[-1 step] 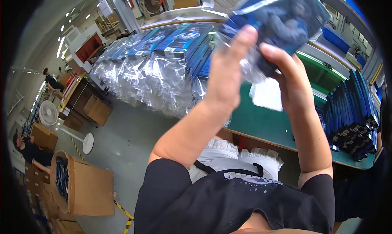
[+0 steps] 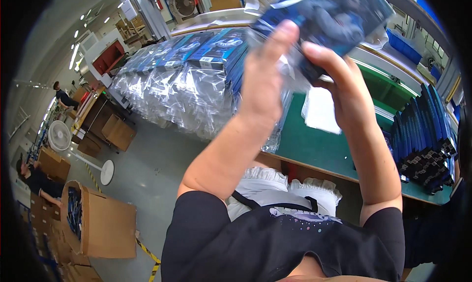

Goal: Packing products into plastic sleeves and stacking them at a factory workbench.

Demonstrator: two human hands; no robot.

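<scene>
Between my raised hands is a flat dark blue printed box (image 2: pixel 339 23), tilted, with clear plastic film around its near end. My left hand (image 2: pixel 265 80) is on the box's left near side, its thumb against the film; motion blurs it. My right hand (image 2: pixel 341 80) grips the near right corner, thumb on top and fingers curled beneath. Left of them lie rows of similar boxes (image 2: pixel 216 48) in clear plastic bags (image 2: pixel 196 100), whose loose ends hang toward me. Beneath my hands, a white sheet or stack of sheets (image 2: pixel 320 109) rests on the green table (image 2: pixel 307 151).
Tall stacks of dark blue boxes (image 2: pixel 425 134) stand at the table's right end. A metal-edged shelf (image 2: pixel 216 23) runs along the back, and a blue bin (image 2: pixel 405 46) sits far right. On the floor at left are a large carton (image 2: pixel 108 228) and a white fan (image 2: pixel 60 135).
Both hands and the held box have shifted slightly left. The bagged boxes and the stacks stay where they were.
</scene>
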